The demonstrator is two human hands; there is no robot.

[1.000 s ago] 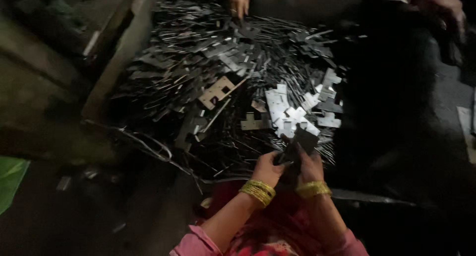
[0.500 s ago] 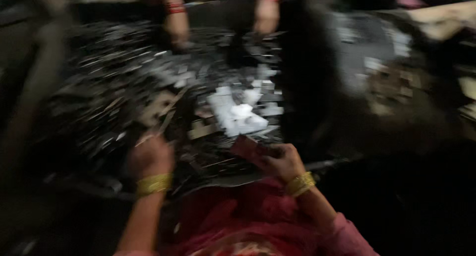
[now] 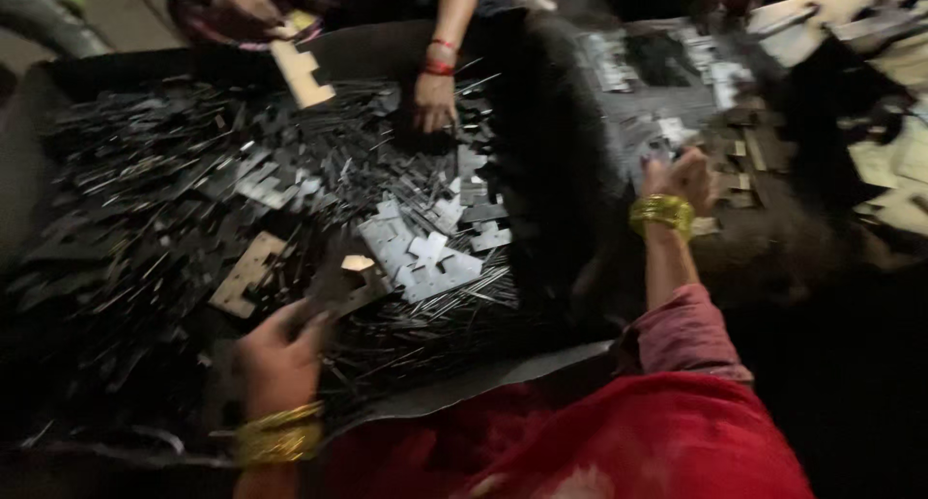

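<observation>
A large dark tray (image 3: 29, 122) holds a heap of thin dark metal strips and notched flat plates (image 3: 425, 257). My left hand (image 3: 275, 354), with gold bangles at the wrist, grips a dark notched metal plate (image 3: 338, 286) at the near edge of the heap. My right hand (image 3: 681, 175), also with gold bangles, is stretched out to the right over a second pile of small metal pieces (image 3: 677, 102); its fingers are curled and blurred, and I cannot see if they hold anything.
Another person across the tray has one hand (image 3: 435, 98) on the heap and the other (image 3: 242, 6) holding a tan notched plate (image 3: 300, 69). More tan plates (image 3: 870, 35) lie at the far right. My red clothing (image 3: 619, 441) fills the bottom.
My hands have parted: the left stays at the heap's near edge with a plate, the right has swung out to the pile on the right. The view has shifted left.
</observation>
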